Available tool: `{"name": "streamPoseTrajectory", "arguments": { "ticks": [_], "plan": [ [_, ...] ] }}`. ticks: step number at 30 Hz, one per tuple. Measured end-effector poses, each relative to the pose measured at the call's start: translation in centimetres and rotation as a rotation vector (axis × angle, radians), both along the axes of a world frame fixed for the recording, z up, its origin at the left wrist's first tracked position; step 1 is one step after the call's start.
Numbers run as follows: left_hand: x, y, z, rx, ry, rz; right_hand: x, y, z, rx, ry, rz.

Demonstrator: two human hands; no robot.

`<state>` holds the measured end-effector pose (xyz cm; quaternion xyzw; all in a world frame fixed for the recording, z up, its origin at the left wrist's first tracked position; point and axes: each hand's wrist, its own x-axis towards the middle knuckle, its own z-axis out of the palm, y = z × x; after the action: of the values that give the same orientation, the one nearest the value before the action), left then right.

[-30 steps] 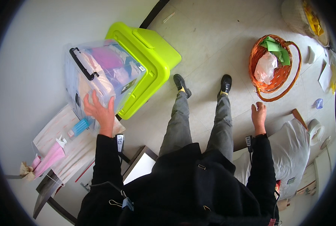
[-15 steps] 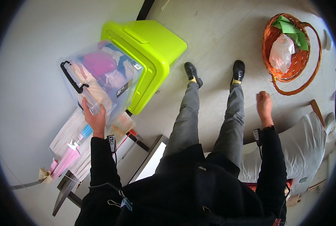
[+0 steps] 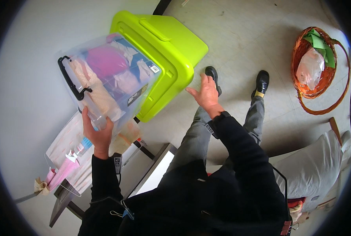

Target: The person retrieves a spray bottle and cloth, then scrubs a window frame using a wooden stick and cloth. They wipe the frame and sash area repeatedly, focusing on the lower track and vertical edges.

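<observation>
A clear plastic storage box [image 3: 116, 78] with a black clip handle holds pink, white, blue and peach cloth items. It rests on a lime-green lidded bin [image 3: 165, 78]. My left hand [image 3: 98, 131] grips the near corner of the clear box, its thumb and fingers spread either side of the edge. Some of its fingers are hidden beneath. To the right of the green bin, my right hand [image 3: 207, 94] is in the air, fingers stretched out, holding nothing.
A small table with a light patterned cover [image 3: 61, 137] carries a pink spray bottle [image 3: 65, 169]. An orange wicker basket [image 3: 295, 80] with a white plastic bag [image 3: 311, 67] and green cloth stands at the far right. A grey-covered seat [image 3: 309, 169] is at the right.
My right hand has swung left from beside the basket toward the green bin, and its fingers have opened. My left hand keeps its hold on the clear box. The whole view has shifted slightly.
</observation>
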<state>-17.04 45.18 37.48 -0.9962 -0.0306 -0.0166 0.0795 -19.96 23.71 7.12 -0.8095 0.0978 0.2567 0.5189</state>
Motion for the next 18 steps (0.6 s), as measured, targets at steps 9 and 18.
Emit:
{"name": "streamPoseTrajectory", "arguments": {
  "ticks": [9,18],
  "plan": [
    [0.4,0.6,0.2,-0.023,0.037,0.170,0.7,5.9,-5.0,0.139,-0.037,-0.071],
    [0.4,2.4,0.4,-0.005,0.065,0.184,0.2,-2.8,-16.7,-0.242,0.116,-0.285]
  ]
}}
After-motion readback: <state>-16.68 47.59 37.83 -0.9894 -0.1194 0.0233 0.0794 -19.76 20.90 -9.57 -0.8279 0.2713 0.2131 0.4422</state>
